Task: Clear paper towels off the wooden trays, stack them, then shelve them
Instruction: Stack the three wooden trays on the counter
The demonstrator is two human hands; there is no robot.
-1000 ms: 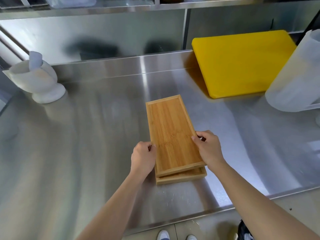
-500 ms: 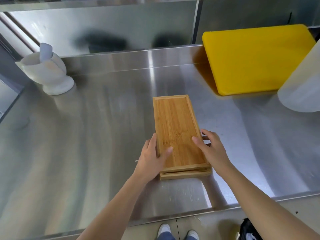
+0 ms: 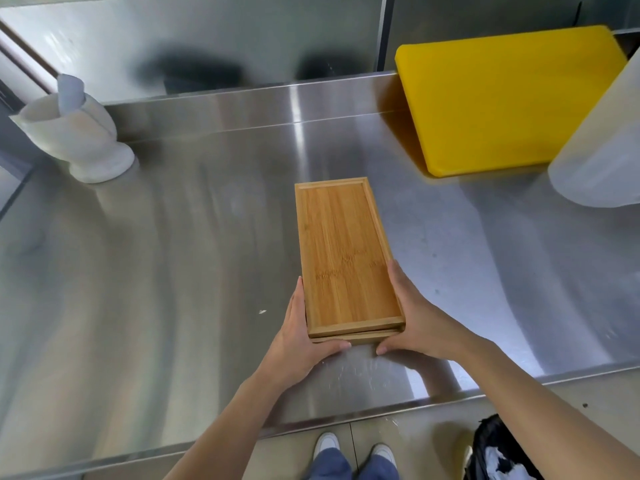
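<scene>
Two wooden trays (image 3: 343, 254) lie stacked, one on the other, in the middle of the steel counter (image 3: 173, 271). The upper tray is bare, with no paper towel on it. My left hand (image 3: 301, 337) presses flat against the stack's left side and wraps its near left corner. My right hand (image 3: 415, 320) presses against the right side and cups the near right corner. Both thumbs lie along the stack's near end. The lower tray shows only as a thin edge at the near end.
A yellow cutting board (image 3: 502, 98) leans against the back wall at right. A translucent plastic jug (image 3: 602, 150) stands at the far right. A white mortar with pestle (image 3: 76, 133) sits at back left. A black bag (image 3: 498, 452) lies on the floor beyond the counter's front edge.
The top tray, askew a second ago, now sits squared over the lower one. Both hands slid from the tray's top rim down to its sides and near corners.
</scene>
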